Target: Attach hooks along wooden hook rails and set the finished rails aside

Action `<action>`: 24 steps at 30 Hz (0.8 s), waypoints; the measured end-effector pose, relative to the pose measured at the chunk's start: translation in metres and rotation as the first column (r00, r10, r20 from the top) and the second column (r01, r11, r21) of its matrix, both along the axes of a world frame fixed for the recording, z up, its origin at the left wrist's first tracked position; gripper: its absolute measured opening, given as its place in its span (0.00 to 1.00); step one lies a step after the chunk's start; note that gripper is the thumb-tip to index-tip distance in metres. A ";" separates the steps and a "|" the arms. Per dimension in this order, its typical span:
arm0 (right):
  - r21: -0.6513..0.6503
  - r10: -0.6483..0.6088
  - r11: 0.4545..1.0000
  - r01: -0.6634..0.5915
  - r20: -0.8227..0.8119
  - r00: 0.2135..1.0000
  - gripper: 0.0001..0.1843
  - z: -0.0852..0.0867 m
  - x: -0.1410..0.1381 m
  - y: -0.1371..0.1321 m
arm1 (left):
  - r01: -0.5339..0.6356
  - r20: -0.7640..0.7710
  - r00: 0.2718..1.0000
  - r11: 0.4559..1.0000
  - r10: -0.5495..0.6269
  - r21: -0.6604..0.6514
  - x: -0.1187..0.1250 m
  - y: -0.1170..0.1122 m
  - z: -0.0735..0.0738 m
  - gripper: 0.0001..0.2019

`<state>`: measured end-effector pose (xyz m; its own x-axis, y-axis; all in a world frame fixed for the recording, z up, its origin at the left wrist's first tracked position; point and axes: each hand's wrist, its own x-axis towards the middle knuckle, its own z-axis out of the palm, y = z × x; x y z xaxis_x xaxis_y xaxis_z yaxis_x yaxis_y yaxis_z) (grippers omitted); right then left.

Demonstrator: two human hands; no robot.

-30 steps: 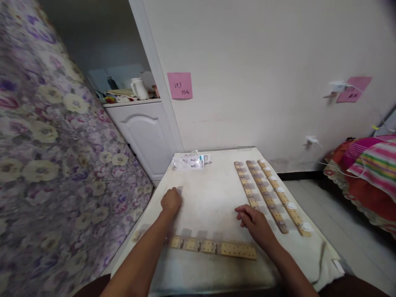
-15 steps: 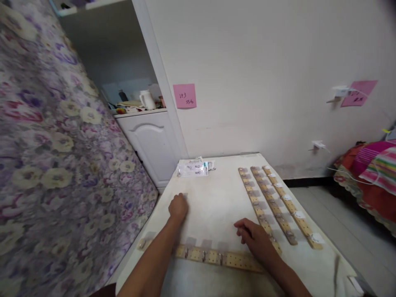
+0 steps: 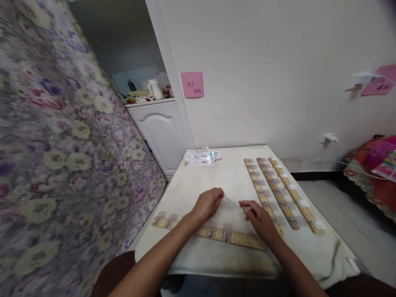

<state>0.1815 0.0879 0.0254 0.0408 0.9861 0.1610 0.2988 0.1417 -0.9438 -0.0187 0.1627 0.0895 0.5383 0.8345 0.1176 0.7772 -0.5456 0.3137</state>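
Perforated wooden strip [image 3: 238, 238]: lies flat across the near edge of the cloth-covered table [image 3: 198, 264], with small metal clips on it, partly under both forearms.

Far left I log a floral fabric [image 3: 62, 144], then a white cabinet [image 3: 161, 132] and a clear packet [image 3: 199, 159] at the table's far edge.

Left hand [image 3: 208, 204]: curled, fingertips pinching a small pale sliver [image 3: 224, 200], too small to identify.

Right hand [image 3: 260, 216]: just beside it, fingers bent; whether it holds anything I cannot tell.

Right: three more strips [image 3: 278, 194], side by side.
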 end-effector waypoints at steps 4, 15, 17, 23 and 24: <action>-0.101 0.150 0.981 -0.165 -0.139 0.979 0.20 0.007 -0.004 -0.006 | 0.145 0.011 0.989 0.989 -0.145 0.029 0.027 -0.038 0.010 0.08; -0.173 0.369 0.863 -0.474 -0.425 0.826 0.19 0.012 0.003 -0.019 | 0.076 0.266 0.962 0.997 -0.064 -0.032 0.026 -0.079 -0.005 0.08; -0.182 0.395 0.836 -0.518 -0.456 0.797 0.18 0.012 0.002 -0.023 | 0.043 0.357 0.934 0.997 -0.016 -0.069 0.025 -0.087 -0.010 0.09; -0.209 0.376 0.824 -0.526 -0.492 0.785 0.16 0.009 0.002 -0.027 | -0.072 0.484 0.867 0.991 0.119 -0.115 0.023 -0.104 -0.016 0.08; -0.204 0.361 0.837 -0.507 -0.491 0.793 0.15 0.008 0.003 -0.027 | -0.086 0.497 0.857 0.989 0.136 -0.123 0.023 -0.107 -0.018 0.08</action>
